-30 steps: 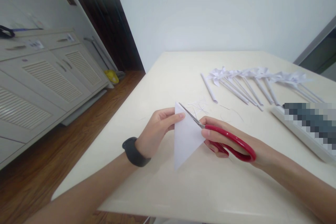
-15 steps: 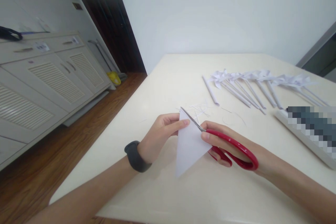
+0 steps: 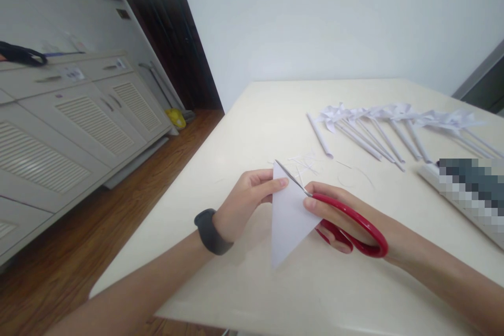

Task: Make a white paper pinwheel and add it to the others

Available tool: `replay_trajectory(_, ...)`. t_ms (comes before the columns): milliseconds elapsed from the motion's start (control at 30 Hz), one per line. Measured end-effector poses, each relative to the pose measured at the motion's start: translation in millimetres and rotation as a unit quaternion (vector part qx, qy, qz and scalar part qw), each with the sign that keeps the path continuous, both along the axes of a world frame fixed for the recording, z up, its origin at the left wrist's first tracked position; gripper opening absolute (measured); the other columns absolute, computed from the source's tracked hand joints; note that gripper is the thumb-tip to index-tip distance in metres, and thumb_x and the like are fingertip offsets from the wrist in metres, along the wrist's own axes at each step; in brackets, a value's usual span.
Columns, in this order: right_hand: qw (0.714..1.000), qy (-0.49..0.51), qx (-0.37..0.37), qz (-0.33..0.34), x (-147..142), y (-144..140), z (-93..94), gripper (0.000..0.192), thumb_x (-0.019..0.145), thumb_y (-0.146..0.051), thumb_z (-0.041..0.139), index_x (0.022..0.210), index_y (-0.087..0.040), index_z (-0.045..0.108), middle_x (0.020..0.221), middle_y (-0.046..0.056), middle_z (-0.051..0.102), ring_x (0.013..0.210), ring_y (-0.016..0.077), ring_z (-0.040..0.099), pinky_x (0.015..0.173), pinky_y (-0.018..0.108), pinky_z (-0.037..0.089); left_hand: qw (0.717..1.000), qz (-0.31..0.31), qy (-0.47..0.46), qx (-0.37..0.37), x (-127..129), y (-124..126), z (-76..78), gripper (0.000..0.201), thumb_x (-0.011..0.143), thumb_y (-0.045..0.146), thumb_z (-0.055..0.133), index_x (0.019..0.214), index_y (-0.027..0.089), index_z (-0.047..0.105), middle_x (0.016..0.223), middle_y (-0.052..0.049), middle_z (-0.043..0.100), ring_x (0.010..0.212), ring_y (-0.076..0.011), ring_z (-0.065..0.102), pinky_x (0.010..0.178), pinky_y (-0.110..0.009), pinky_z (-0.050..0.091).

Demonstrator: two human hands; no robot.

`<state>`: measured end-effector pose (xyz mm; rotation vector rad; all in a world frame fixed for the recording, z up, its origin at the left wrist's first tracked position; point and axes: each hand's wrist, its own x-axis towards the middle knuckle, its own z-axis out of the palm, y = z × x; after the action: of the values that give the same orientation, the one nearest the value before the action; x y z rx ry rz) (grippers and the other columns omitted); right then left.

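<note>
A white sheet of paper in a triangle shape [image 3: 293,223] is pinched near its top by my left hand [image 3: 252,194], thumb in front and fingers behind. My right hand [image 3: 326,210] grips a pair of red-handled scissors [image 3: 356,220]. The blades lie along the paper's upper right edge, with the tip at its top corner. Fingers of the right hand pass through the lower handle loop, and its fingertips are close to the paper's right side. Thin white paper strips [image 3: 305,163] lie scattered on the table just beyond the hands.
Several white paper pinwheels [image 3: 401,111] with rolled paper sticks lie in a row on the white table [image 3: 252,126]. A single rolled paper tube [image 3: 319,135] lies left of them. At the right is a pale box-like object [image 3: 462,205], partly blurred out. A cabinet [image 3: 90,131] stands beyond the table's left edge.
The whole view has shifted slightly, so things appear a little further right. Both hands keep their holds, and the scissors stay along the same paper edge.
</note>
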<state>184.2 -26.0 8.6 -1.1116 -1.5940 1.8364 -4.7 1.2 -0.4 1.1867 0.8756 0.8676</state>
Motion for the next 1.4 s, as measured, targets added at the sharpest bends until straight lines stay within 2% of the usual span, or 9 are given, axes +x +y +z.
replay_trajectory(333, 1.000, -0.011, 0.011, 0.013, 0.7, -0.8, -1.0, 0.026, 0.088, -0.043, 0.044, 0.076, -0.022, 0.035, 0.051, -0.007, 0.041, 0.040, 0.0073, 0.036, 0.040, 0.021, 0.025, 0.999, -0.005, 0.022, 0.029, -2.5, 1.1, 0.3, 0.027, 0.081, 0.033, 0.056, 0.098, 0.015, 0.067, 0.091, -0.006, 0.067, 0.081, -0.0181, 0.059, 0.072, -0.028, 0.045)
replay_trajectory(533, 0.999, -0.024, 0.021, 0.017, 0.1, -0.8, 0.3, 0.026, 0.089, -0.040, 0.044, 0.074, -0.022, 0.033, 0.052, -0.007, 0.042, 0.041, 0.0072, 0.038, 0.042, 0.022, 0.027, 0.998, 0.008, 0.032, 0.049, -2.4, 1.2, -0.4, 0.021, 0.082, 0.032, 0.055, 0.084, 0.014, 0.065, 0.077, -0.003, 0.062, 0.074, -0.0148, 0.055, 0.068, -0.026, 0.043)
replay_trajectory(700, 0.998, -0.037, 0.036, 0.021, 0.6, -0.6, 0.9, 0.026, 0.090, -0.041, 0.040, 0.073, -0.022, 0.033, 0.051, -0.007, 0.043, 0.040, 0.0076, 0.037, 0.041, 0.023, 0.026, 0.998, 0.031, 0.012, 0.055, -2.9, 3.9, -3.5, 0.029, 0.085, 0.035, 0.049, 0.068, 0.013, 0.058, 0.068, -0.001, 0.053, 0.066, -0.0122, 0.051, 0.065, -0.025, 0.042)
replay_trajectory(833, 0.999, -0.041, 0.025, 0.015, 0.2, -1.5, 6.2, 0.028, 0.090, -0.040, 0.041, 0.071, -0.021, 0.032, 0.050, -0.007, 0.042, 0.041, 0.0078, 0.036, 0.043, 0.024, 0.026, 0.998, 0.036, -0.004, 0.053, -2.8, 5.4, -5.8, 0.026, 0.085, 0.033, 0.050, 0.069, 0.014, 0.058, 0.069, -0.001, 0.054, 0.066, -0.0120, 0.051, 0.065, -0.025, 0.043)
replay_trajectory(1200, 0.998, 0.047, -0.029, 0.001, 1.6, -3.0, 9.0, 0.030, 0.086, -0.044, 0.047, 0.071, -0.019, 0.038, 0.052, -0.007, 0.038, 0.043, 0.0051, 0.029, 0.043, 0.023, 0.018, 0.999, 0.028, -0.015, 0.036, -1.2, 4.6, -7.2, 0.026, 0.084, 0.032, 0.050, 0.070, 0.013, 0.060, 0.069, -0.002, 0.060, 0.066, -0.0134, 0.056, 0.068, -0.027, 0.044)
replay_trajectory(1400, 0.998, 0.036, -0.050, 0.006, -1.1, -2.4, 9.6, 0.032, 0.083, -0.049, 0.048, 0.076, -0.019, 0.040, 0.054, -0.007, 0.037, 0.043, 0.0051, 0.032, 0.041, 0.021, 0.021, 0.999, 0.007, 0.003, 0.031, 0.3, 3.8, -8.7, 0.027, 0.085, 0.034, 0.050, 0.074, 0.012, 0.063, 0.071, -0.003, 0.062, 0.068, -0.0146, 0.057, 0.071, -0.030, 0.046)
